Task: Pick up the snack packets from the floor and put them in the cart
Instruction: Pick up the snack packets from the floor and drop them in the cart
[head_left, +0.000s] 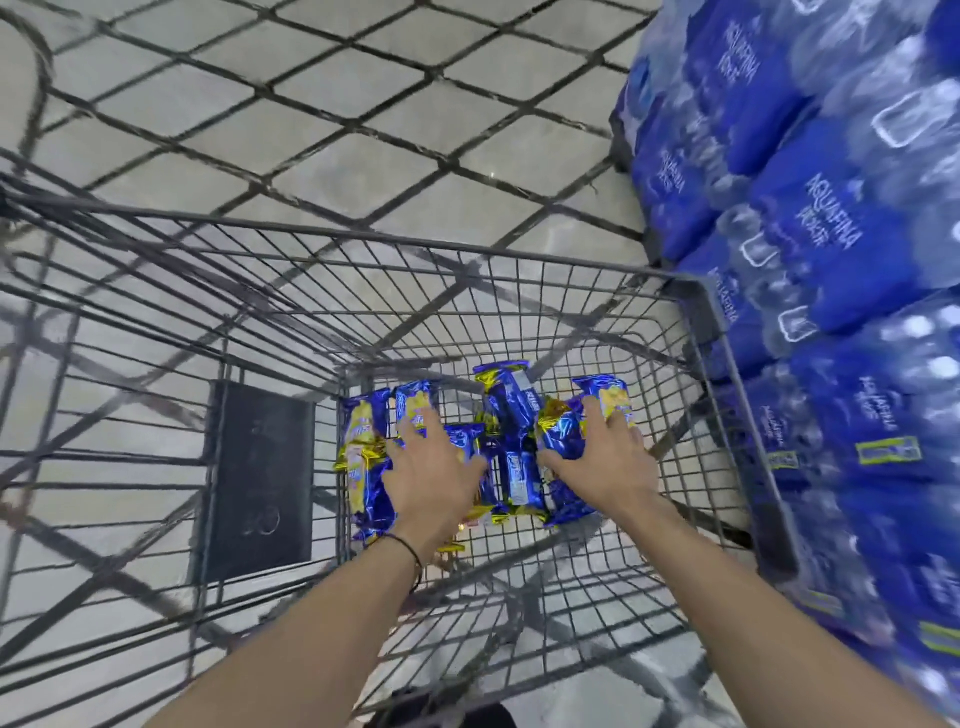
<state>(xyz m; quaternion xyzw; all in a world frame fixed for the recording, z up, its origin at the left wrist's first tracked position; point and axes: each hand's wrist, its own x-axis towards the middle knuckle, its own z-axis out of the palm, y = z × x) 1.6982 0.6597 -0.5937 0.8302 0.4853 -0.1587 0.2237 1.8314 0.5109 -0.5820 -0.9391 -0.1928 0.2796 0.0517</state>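
The left grip and right grip are covering parts of the snack packets, whose print is blurring beyond reading. Whether the right grip is pinching one is unclear. Smeared water packs are running off the right edge.

wire cart — grey mesh basket, standing on pale tiled floor with dark grout lines. on the basket bottom: a heap of blue-and-gold snack packets, several overlapping. just beside the cart, right side — stacked blue water-bottle packs.
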